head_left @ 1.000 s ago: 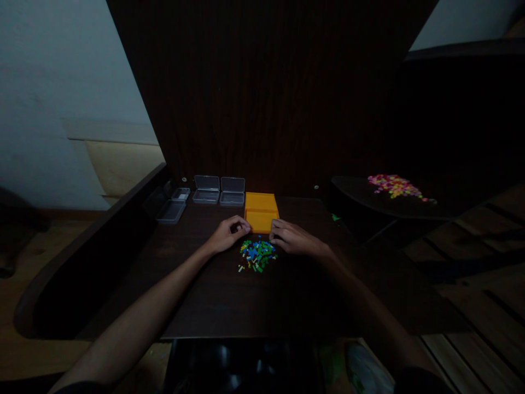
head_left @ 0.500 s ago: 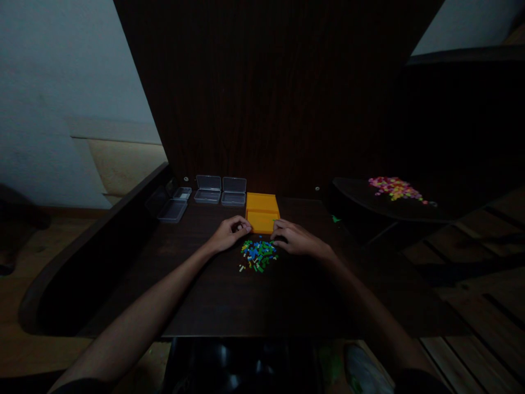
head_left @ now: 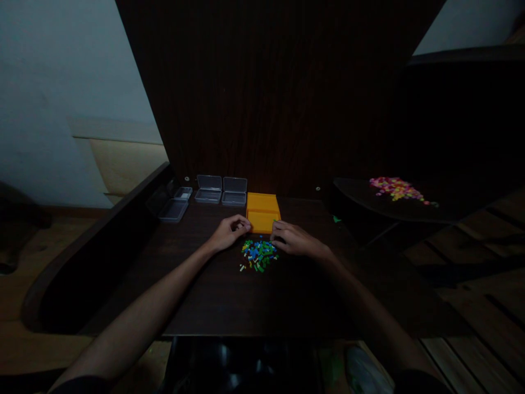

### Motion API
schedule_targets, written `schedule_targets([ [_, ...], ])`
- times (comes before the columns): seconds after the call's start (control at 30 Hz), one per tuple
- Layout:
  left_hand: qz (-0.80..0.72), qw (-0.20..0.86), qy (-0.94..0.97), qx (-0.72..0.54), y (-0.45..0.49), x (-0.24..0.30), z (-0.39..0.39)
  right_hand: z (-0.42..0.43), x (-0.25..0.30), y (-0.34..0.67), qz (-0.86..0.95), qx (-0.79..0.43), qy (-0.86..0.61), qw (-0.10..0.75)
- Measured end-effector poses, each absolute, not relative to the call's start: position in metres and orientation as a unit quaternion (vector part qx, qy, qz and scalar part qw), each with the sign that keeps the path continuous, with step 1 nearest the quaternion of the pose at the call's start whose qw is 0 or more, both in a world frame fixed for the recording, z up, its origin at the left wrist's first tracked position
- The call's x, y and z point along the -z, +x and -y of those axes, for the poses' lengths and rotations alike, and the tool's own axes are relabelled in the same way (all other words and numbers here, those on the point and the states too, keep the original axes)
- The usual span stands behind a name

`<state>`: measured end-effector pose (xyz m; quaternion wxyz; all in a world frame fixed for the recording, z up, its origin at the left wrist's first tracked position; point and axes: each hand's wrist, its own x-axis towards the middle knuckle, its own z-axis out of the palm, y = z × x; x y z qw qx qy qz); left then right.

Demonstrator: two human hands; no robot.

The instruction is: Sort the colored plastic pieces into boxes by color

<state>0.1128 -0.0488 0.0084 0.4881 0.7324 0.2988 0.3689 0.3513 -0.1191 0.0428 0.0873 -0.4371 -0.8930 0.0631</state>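
A small open yellow box (head_left: 263, 202), its lid folded back, sits on the dark tabletop. Just in front lies a loose pile of tiny toy bricks (head_left: 259, 255), mostly green and blue with some white and yellow. At the box's front left corner is my left hand (head_left: 229, 232), fingers curled and thumb tip against them; what they grip, if anything, is hidden. My right hand (head_left: 293, 238) is by the front right corner, fingers bent inward over the pile's right edge. A tiny green piece (head_left: 274, 221) shows beside its fingers; whether they hold it is unclear.
Clear plastic boxes with raised lids (head_left: 208, 195) stand left of the yellow box, with another clear case (head_left: 173, 210) farther left. A heap of pink and yellow bits (head_left: 397, 189) lies on a side shelf (head_left: 356, 196). A dark panel (head_left: 262, 98) rises behind.
The view has shifted very slightly. Both hands, the box and the pile of bricks look the same as before.
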Motion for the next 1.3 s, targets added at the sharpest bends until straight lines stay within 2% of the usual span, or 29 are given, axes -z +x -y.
schedule_targets([
  [0.3, -0.313, 0.516, 0.689, -0.402, 0.115, -0.007, 0.046, 0.121, -0.042, 0.347, 0.886, -0.067, -0.448, 0.105],
  [0.53, -0.317, 0.522, 0.679, -0.408, 0.115, -0.003, 0.043, 0.106, -0.044, 0.365, 0.862, -0.064, -0.463, 0.196],
  [0.67, -0.313, 0.527, 0.675, -0.410, 0.116, -0.001, 0.042, 0.084, -0.043, 0.377, 0.848, -0.056, -0.481, 0.216],
  [1.03, -0.318, 0.521, 0.679, -0.407, 0.116, 0.000, 0.042, 0.044, -0.032, 0.359, 0.847, -0.034, -0.520, 0.107],
  [1.3, -0.319, 0.514, 0.684, -0.407, 0.114, 0.000, 0.041, 0.044, -0.032, 0.367, 0.855, -0.029, -0.511, 0.086],
])
